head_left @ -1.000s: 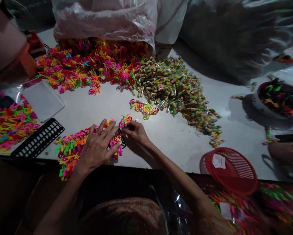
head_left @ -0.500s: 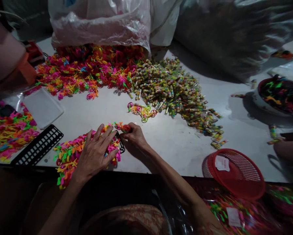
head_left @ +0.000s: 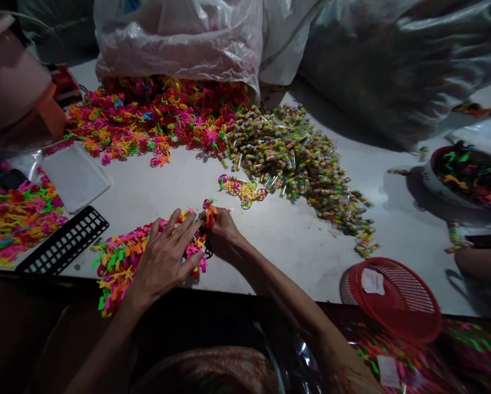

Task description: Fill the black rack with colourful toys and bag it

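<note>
My left hand (head_left: 161,268) lies with fingers stretched over rows of small bright plastic toy pieces (head_left: 120,254), which look set in a black grid rack (head_left: 208,250). Most of that rack is hidden by the pieces and my hands. At its right end, my right hand (head_left: 225,232) is closed on a few orange and red toy pieces (head_left: 211,216), their exact shape too small to make out. Just beyond lies a small group of yellow and pink pieces with rings (head_left: 245,190).
A bare black grid rack (head_left: 64,243) and a white tray (head_left: 76,178) lie left. Behind are a heap of coloured pieces (head_left: 134,128) and a heap of small wrapped tubes (head_left: 286,148). A red basket (head_left: 393,298) sits at the right front edge, a filled bowl (head_left: 438,180) beyond.
The orange pieces in my right hand have turned from lying sideways to more upright at the rack's end. My left hand keeps its place on the pieces; the view has shifted slightly.
</note>
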Tool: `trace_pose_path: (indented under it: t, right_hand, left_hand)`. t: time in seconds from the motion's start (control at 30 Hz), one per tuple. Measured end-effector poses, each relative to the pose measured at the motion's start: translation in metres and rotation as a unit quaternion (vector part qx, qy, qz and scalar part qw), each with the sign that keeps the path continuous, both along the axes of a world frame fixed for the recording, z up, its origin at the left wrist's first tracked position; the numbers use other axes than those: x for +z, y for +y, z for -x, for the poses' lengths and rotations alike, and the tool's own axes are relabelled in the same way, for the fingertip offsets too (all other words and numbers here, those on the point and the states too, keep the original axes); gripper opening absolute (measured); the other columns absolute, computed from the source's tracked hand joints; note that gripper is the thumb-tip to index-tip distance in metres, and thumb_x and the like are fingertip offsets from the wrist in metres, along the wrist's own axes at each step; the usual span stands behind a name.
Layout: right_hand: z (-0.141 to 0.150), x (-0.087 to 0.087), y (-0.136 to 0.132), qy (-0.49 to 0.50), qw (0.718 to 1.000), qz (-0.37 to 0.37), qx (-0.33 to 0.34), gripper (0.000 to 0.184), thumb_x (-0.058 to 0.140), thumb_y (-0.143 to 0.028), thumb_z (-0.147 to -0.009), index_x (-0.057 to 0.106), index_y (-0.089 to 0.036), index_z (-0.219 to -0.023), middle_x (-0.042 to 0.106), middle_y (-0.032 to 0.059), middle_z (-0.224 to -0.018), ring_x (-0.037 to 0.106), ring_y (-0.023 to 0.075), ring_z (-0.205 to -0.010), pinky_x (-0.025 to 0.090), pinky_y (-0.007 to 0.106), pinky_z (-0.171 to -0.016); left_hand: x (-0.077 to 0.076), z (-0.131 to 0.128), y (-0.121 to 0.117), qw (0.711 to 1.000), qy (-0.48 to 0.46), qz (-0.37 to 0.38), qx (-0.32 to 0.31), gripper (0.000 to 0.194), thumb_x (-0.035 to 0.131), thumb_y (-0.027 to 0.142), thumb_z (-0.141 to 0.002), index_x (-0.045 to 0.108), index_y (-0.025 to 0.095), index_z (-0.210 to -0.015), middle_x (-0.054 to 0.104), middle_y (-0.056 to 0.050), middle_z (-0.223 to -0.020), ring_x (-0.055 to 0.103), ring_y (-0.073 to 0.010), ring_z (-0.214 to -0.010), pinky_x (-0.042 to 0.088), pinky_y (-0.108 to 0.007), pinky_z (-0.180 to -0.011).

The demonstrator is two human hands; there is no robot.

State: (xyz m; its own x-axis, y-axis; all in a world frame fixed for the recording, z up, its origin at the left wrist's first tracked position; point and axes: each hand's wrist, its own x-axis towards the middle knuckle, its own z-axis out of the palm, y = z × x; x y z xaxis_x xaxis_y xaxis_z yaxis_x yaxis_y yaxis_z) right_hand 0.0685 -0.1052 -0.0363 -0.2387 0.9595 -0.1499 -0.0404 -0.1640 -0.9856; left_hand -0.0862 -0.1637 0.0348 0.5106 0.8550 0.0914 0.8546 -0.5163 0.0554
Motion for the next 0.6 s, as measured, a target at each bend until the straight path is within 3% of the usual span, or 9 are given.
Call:
trace_pose_path:
  t: [0.1, 0.2, 0.27, 0.33, 0.43, 0.6]
  right_hand:
    - [-0.008, 0.004, 0.005, -0.147, 0.982, -0.099, 0.069, 0.016, 0.053, -0.026, -0.075, 0.046, -0.018, -0.063, 0.047, -0.0033, -0.059, 0.042, 0.0101, -0.056, 0.032, 0.022, -0.053]
    - [-0.011, 0.013, 0.017, -0.34, 0.905, -0.199, 0.159, 0.004, 0.053, -0.018, -0.076, 0.057, -0.016, -0.076, 0.061, 0.0037, -0.075, 0.051, 0.0145, -0.067, 0.035, 0.024, -0.061]
    - [-0.009, 0.021, 0.023, -0.425, 0.849, -0.222, 0.221, 0.011, 0.053, -0.015, -0.078, 0.061, -0.016, -0.086, 0.065, 0.0078, -0.085, 0.056, 0.0176, -0.075, 0.036, 0.025, -0.063]
    - [-0.006, 0.028, 0.025, -0.465, 0.817, -0.226, 0.255, 0.016, 0.051, -0.014, -0.081, 0.063, -0.015, -0.092, 0.067, 0.0099, -0.089, 0.059, 0.0194, -0.08, 0.036, 0.026, -0.064]
    - [-0.002, 0.031, 0.021, -0.489, 0.805, -0.227, 0.247, 0.021, 0.049, -0.014, -0.084, 0.064, -0.015, -0.098, 0.068, 0.0109, -0.095, 0.061, 0.0203, -0.085, 0.037, 0.026, -0.065]
    - [-0.002, 0.026, 0.016, -0.487, 0.812, -0.204, 0.248, 0.018, 0.053, -0.017, -0.084, 0.067, -0.015, -0.094, 0.069, 0.0077, -0.09, 0.061, 0.0188, -0.083, 0.038, 0.025, -0.065]
  left_hand:
    - [-0.001, 0.0, 0.0, 1.0, -0.001, 0.003, 0.006, 0.055, 0.039, 0.042, -0.093, 0.035, 0.023, -0.145, 0.037, -0.006, -0.151, 0.025, -0.0301, -0.143, 0.023, -0.057, -0.112]
    - [-0.002, 0.0, 0.0, 1.0, -0.004, 0.005, 0.001, 0.057, 0.04, 0.042, -0.092, 0.03, 0.027, -0.147, 0.037, -0.005, -0.151, 0.023, -0.03, -0.143, 0.021, -0.058, -0.113]
    - [-0.002, 0.0, 0.001, 1.0, -0.004, 0.006, -0.002, 0.056, 0.04, 0.042, -0.092, 0.031, 0.029, -0.146, 0.038, -0.004, -0.15, 0.023, -0.0305, -0.143, 0.021, -0.059, -0.112]
    - [-0.003, 0.0, 0.001, 1.0, 0.001, 0.004, -0.002, 0.053, 0.039, 0.043, -0.092, 0.036, 0.029, -0.144, 0.039, -0.004, -0.15, 0.023, -0.0313, -0.143, 0.023, -0.06, -0.111]
    - [-0.004, 0.0, 0.001, 1.0, 0.002, 0.0, -0.005, 0.052, 0.038, 0.043, -0.093, 0.04, 0.027, -0.142, 0.04, -0.006, -0.149, 0.026, -0.0318, -0.142, 0.025, -0.06, -0.109]
    - [-0.008, 0.005, 0.005, 1.0, -0.006, 0.011, -0.006, 0.05, 0.038, 0.043, -0.093, 0.042, 0.028, -0.141, 0.039, -0.005, -0.149, 0.026, -0.032, -0.142, 0.025, -0.061, -0.108]
